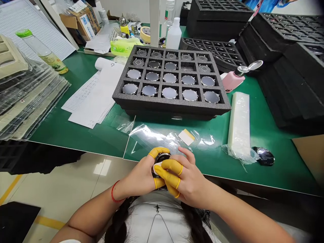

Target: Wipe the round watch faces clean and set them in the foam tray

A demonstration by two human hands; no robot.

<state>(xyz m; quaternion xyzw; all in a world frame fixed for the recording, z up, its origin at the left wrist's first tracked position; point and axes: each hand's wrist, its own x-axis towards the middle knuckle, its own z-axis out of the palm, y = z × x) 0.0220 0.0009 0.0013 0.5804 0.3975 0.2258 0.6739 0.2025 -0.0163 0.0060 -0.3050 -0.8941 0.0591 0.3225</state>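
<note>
Close to my body, at the table's front edge, my left hand (144, 172) grips a round dark watch case (163, 156) by its rim. Yellow finger cots cover fingertips on both hands. My right hand (181, 172) pinches a small white wipe (157, 168) and presses it to the watch case. Much of the case is hidden by my fingers. Ahead of my hands, a black foam tray (172, 104) holds rows of similar watch cases; the front rows show shiny round faces, the back ones darker. One compartment (187, 67) in the second row from the back has no case in it.
A white stack of wipes (239, 118) in plastic lies to the right, beside a dark round part (264, 156). Behind it stands a pink pump bottle (232, 81). Stacked foam trays (291, 81) fill the right, plastic trays (30, 98) the left. Papers (95, 98) lie left of centre.
</note>
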